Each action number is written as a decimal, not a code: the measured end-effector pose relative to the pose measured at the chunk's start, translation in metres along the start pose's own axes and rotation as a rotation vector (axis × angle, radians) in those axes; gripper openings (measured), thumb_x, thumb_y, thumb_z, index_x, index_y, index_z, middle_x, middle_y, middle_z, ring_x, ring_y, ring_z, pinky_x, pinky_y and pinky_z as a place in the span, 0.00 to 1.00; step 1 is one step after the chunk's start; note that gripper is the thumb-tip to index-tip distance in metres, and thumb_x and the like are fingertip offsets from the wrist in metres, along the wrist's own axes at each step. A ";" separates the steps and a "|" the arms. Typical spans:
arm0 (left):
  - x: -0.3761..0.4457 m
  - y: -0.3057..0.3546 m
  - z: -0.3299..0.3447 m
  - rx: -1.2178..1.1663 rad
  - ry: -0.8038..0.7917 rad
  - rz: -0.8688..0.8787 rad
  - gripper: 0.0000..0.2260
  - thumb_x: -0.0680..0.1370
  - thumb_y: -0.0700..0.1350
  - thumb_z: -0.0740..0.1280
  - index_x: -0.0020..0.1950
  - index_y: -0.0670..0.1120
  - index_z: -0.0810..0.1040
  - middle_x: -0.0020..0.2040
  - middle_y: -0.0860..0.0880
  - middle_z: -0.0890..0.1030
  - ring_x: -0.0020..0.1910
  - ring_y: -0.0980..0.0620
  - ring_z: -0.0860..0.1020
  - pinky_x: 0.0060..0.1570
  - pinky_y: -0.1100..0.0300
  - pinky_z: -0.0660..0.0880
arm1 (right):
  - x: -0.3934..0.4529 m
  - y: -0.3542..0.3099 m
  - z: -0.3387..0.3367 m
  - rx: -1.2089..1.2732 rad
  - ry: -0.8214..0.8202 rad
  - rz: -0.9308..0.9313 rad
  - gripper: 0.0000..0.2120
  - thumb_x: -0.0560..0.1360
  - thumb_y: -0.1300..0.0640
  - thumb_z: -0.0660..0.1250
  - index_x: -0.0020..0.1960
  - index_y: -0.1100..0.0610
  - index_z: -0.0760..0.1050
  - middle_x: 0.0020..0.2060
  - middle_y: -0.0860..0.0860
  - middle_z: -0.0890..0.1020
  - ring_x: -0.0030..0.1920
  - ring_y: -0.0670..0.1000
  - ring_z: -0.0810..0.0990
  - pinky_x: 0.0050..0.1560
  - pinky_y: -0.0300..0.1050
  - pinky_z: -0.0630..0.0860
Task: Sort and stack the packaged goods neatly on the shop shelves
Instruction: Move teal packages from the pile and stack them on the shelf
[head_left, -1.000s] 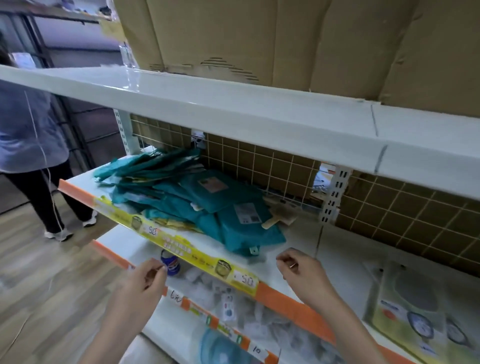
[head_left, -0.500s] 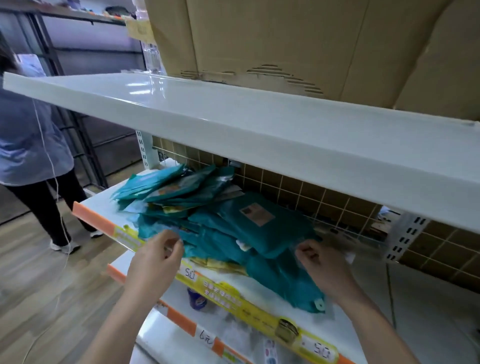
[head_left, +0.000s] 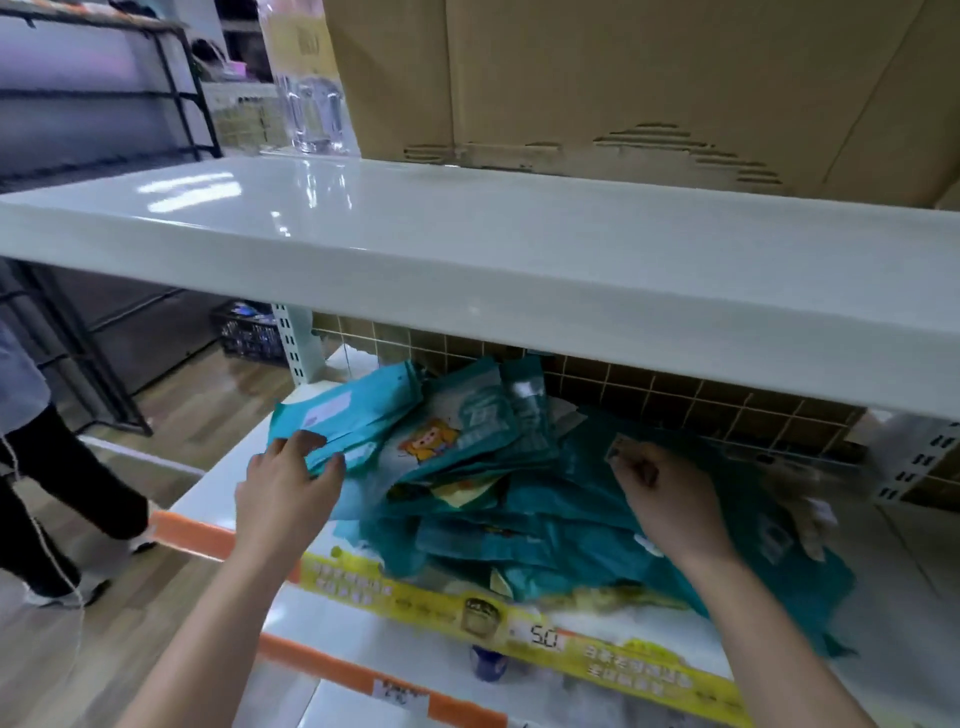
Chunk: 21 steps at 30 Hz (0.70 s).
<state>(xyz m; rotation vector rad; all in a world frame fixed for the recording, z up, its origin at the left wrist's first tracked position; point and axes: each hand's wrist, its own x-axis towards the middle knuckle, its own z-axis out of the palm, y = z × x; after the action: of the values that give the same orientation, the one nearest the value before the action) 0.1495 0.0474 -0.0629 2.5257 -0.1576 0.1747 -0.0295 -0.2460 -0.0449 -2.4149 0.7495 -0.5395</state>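
A loose heap of teal packets is spread on the middle shelf, behind its yellow price strip. The heap's left end is gripped by the left hand, fingers curled over a pale packet. The heap's right side is pinched by the right hand.

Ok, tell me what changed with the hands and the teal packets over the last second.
Both hands moved up from the shelf's front price strip into the teal packets. The left hand now grips the edge of a light teal packet at the pile's left end; the right hand is curled on the darker ones. The pile stays jumbled on the same shelf.
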 end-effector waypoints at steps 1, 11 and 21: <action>0.012 -0.007 0.000 0.020 -0.027 0.011 0.16 0.77 0.52 0.64 0.64 0.49 0.76 0.63 0.44 0.76 0.61 0.40 0.73 0.57 0.48 0.70 | 0.001 -0.012 0.007 0.009 0.005 -0.008 0.09 0.78 0.51 0.63 0.44 0.53 0.78 0.36 0.46 0.80 0.41 0.50 0.79 0.38 0.42 0.66; 0.103 -0.040 0.025 0.300 -0.291 0.145 0.32 0.72 0.69 0.63 0.72 0.55 0.67 0.70 0.46 0.72 0.67 0.40 0.69 0.62 0.48 0.67 | 0.028 -0.089 0.059 0.027 -0.028 0.062 0.20 0.76 0.38 0.60 0.49 0.54 0.78 0.42 0.50 0.81 0.45 0.51 0.80 0.47 0.48 0.77; 0.122 -0.039 0.040 0.286 -0.455 0.098 0.45 0.63 0.76 0.50 0.76 0.57 0.57 0.73 0.46 0.68 0.67 0.39 0.71 0.60 0.52 0.70 | 0.049 -0.119 0.086 -0.188 -0.203 0.275 0.30 0.69 0.30 0.63 0.57 0.54 0.75 0.55 0.52 0.80 0.56 0.55 0.78 0.53 0.47 0.70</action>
<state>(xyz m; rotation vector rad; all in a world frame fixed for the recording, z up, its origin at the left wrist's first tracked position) 0.2793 0.0467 -0.0977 2.8063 -0.4660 -0.3692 0.0990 -0.1606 -0.0285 -2.4316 1.0597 -0.1164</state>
